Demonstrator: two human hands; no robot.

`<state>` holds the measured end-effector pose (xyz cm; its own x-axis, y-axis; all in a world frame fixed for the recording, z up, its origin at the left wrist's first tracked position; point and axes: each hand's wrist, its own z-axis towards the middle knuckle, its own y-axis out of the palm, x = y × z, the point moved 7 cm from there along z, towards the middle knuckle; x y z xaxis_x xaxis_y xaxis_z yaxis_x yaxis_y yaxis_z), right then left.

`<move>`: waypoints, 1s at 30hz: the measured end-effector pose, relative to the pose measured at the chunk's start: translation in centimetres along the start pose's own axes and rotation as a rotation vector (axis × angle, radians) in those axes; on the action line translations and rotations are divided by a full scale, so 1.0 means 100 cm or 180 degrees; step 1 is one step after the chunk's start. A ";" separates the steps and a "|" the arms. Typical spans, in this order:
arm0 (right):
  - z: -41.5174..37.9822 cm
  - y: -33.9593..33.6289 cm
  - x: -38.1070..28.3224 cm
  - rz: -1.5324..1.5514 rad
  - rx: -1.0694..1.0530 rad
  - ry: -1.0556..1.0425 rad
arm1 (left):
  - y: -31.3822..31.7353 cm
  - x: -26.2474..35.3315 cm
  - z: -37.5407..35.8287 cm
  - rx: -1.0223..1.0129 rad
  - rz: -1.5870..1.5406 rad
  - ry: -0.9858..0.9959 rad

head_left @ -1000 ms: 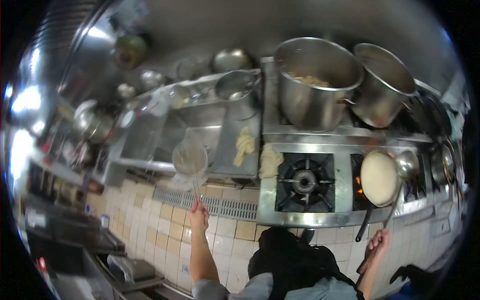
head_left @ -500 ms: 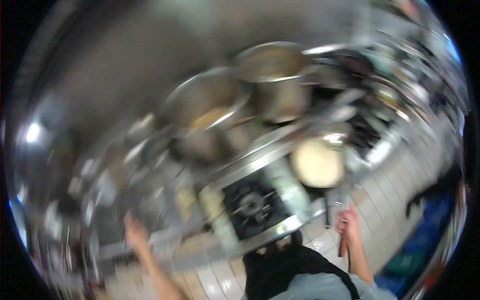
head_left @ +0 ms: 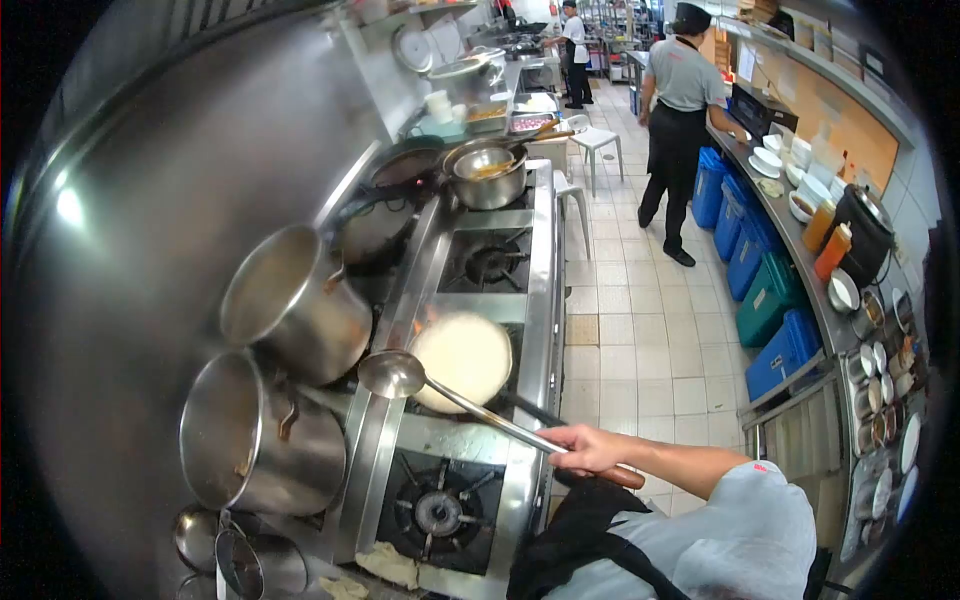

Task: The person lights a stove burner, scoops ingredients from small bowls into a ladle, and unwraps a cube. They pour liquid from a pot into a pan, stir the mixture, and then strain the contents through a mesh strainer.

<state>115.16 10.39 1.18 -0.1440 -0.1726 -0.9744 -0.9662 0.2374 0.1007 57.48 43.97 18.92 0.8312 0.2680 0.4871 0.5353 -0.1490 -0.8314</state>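
A: Right hand (head_left: 585, 449) clenched around the long handle of a ladle (head_left: 440, 395), at the front edge of the stove (head_left: 520, 470). Left hand out of sight.

B: And the ladle's bowl?

A: Held out over the stove's middle, just left of a pan (head_left: 462, 358) with a pale round flatbread filling it. Touching the pan's rim or only beside it, cannot tell. Pan's dark handle running back under the ladle's shaft toward the hand.

B: Around that?

A: Bare burner (head_left: 437, 512) near the stove's front corner, below the hand. Cloth (head_left: 390, 565) lying at that same near edge. Second bare burner (head_left: 492, 262) beyond the pan. Two tall stockpots (head_left: 262, 440) along the stove's back edge, just left of the ladle's bowl, close against each other. Further up, a steel bowl (head_left: 487, 172) with a utensil resting in it, and a dark wok (head_left: 405, 165) beside it at the far end.

B: Anything blocking the aisle?

A: Tiled floor beside the stove. A person in a grey shirt and dark apron (head_left: 680, 120) standing well down it, facing the right-hand counter (head_left: 800, 270), blue and green crates (head_left: 765, 300) tucked beneath.
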 end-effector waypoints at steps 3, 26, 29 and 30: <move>-0.029 0.061 0.007 -0.0689 -0.0057 0.0144 | -0.009 -0.027 0.028 -0.0376 -0.0144 0.0049; 0.013 0.281 0.053 -0.2638 -0.1986 -0.0976 | -0.032 -0.268 0.048 -0.0249 -0.0172 0.0680; 0.027 0.311 0.047 -0.2911 -0.2146 -0.0503 | -0.036 -0.324 0.059 0.0073 0.0002 0.0117; 0.030 0.313 0.051 -0.2830 -0.2177 -0.0568 | -0.040 -0.324 0.053 0.0087 -0.0432 -0.0279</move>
<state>84.82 19.84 -1.20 0.6310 0.1324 -0.7644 -0.6326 -0.4825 -0.6057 27.64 40.89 5.03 0.7345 0.3661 0.5714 0.6366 -0.0800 -0.7670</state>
